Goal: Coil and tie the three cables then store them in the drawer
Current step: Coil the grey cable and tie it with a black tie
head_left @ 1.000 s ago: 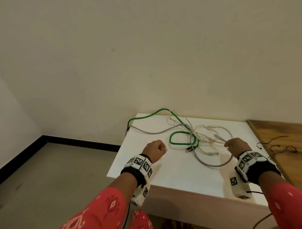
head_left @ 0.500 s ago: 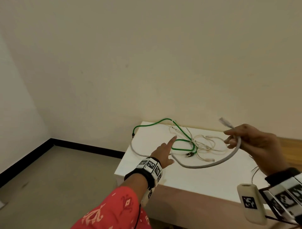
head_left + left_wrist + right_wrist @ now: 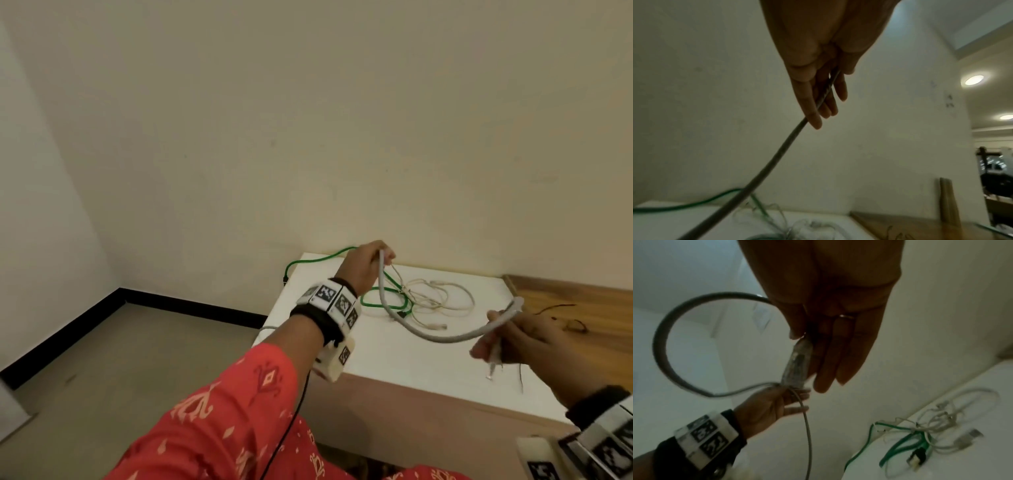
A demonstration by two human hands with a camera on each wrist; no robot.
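Observation:
A thick grey cable (image 3: 431, 337) sags in the air between my hands above the white table (image 3: 376, 363). My left hand (image 3: 376, 260) is raised over the table's back edge and holds the cable between thumb and fingers (image 3: 813, 116). At the right, my right hand (image 3: 496, 342) pinches the cable by its clear plug (image 3: 796, 365). A green cable (image 3: 322, 257) and a thin white cable (image 3: 459, 298) lie tangled on the table. No drawer is in view.
A wooden surface (image 3: 575, 329) adjoins the table on the right, with a thin black wire (image 3: 561, 306) on it. A plain wall stands right behind the table. Bare floor lies to the left.
My left hand rose from the table and took hold of the grey cable. My right hand came down and nearer with the plug end. The cable now hangs off the table between them.

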